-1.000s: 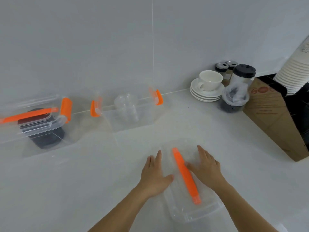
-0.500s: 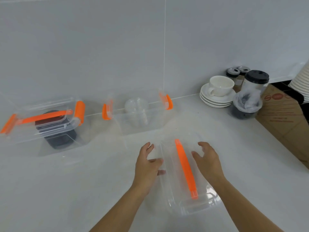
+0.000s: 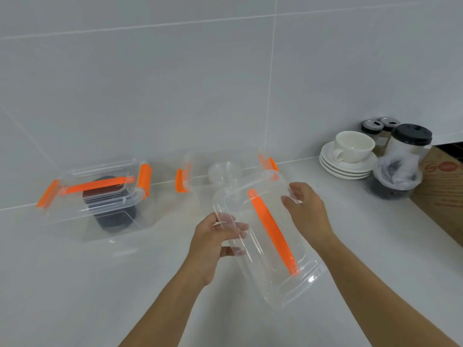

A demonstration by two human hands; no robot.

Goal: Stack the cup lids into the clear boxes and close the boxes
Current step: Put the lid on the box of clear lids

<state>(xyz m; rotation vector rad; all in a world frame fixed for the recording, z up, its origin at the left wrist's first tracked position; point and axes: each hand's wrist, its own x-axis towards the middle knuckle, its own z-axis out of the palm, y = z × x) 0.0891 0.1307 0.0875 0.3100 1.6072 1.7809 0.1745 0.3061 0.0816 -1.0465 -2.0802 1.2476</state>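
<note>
Gripping its two long edges, the left hand [image 3: 216, 242] and right hand [image 3: 307, 211] hold the clear box lid [image 3: 268, 239] off the counter at centre frame; fingers are curled over the rims, thumbs on top, and the orange handle [image 3: 273, 232] runs between them. Just behind it, at the wall, the open clear box [image 3: 225, 179] with clear cup lids [image 3: 224, 171] inside is seen, its orange latches [image 3: 181, 181] swung out. At left, a second box [image 3: 100, 194] with black lids is already covered. The lid would best be turned to match the box, lowered level onto the rim, then both latches pressed.
</note>
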